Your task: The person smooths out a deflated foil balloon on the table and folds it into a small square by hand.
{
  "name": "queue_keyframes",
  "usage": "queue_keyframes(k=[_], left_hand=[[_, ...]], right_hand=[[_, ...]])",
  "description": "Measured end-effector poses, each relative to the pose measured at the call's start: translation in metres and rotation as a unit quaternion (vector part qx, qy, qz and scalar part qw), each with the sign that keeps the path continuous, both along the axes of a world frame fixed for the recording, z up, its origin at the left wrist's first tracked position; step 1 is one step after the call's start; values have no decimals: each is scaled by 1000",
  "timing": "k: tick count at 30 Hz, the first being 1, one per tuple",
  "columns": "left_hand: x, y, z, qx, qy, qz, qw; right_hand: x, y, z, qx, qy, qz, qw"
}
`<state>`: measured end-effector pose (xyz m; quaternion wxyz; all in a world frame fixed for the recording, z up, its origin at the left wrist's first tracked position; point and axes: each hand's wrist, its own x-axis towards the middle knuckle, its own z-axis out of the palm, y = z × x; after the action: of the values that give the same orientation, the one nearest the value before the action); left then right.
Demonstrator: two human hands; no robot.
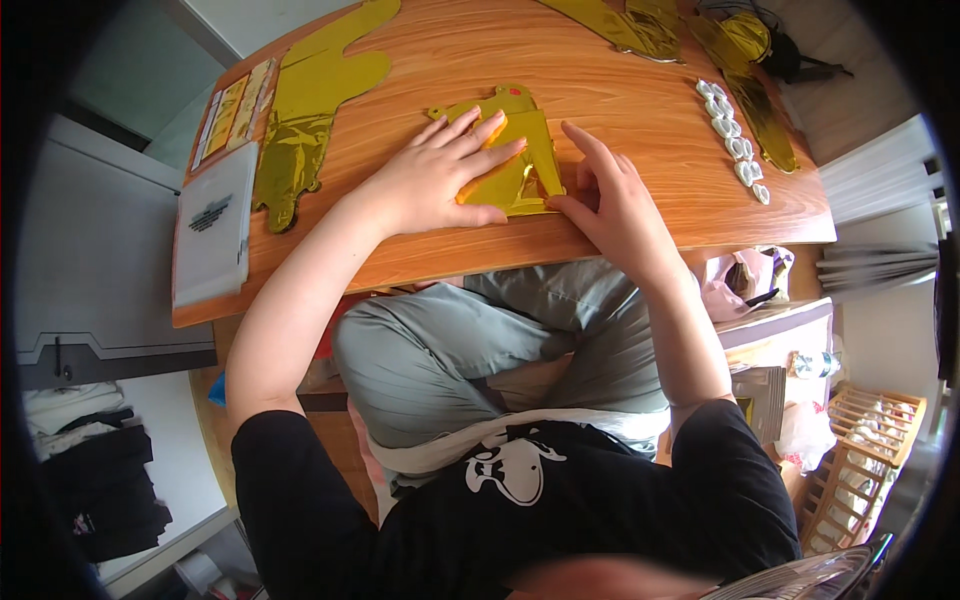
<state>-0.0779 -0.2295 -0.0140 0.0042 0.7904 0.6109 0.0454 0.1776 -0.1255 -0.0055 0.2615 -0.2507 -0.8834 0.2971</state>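
Folding step judged underway: flat gold foil balloon [520, 165] pressed under spread left hand [445, 180] fingers; edge pinched by right hand [610, 200] fingertips; crease likely needs firm smoothing next.

1. Bare wood on table [640, 95] at 12 o'clock of folded gold foil piece [520, 165]: open lane up to the far foil.
2. At 9 o'clock: flat gold foil balloon [305, 100], then sticker sheet [232, 110] and white plastic bag [212, 225] along the left edge. Low, flat, passable over.
3. At 3 o'clock: clear wood, then row of small white pieces [735, 140] and crumpled gold foil strip [755, 90] blocking the right edge.
4. At 1 o'clock: more gold foil [630, 25] at far edge.
5. At 6 o'clock: narrow wood strip to near edge, knees just under.
6. Left hand [440, 175] flat on the piece, right hand [610, 195] at its right edge; between them, only the foil.
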Motion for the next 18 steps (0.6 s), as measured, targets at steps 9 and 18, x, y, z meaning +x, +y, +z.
queue_keyframes(k=[9,18], left_hand=[[1,1,0,7,-10,7,1000],[1,2,-2,14,-32,12,999]], right_hand=[[-10,50,22,143,-16,92,985],[-77,109,15,-23,-107,107,988]])
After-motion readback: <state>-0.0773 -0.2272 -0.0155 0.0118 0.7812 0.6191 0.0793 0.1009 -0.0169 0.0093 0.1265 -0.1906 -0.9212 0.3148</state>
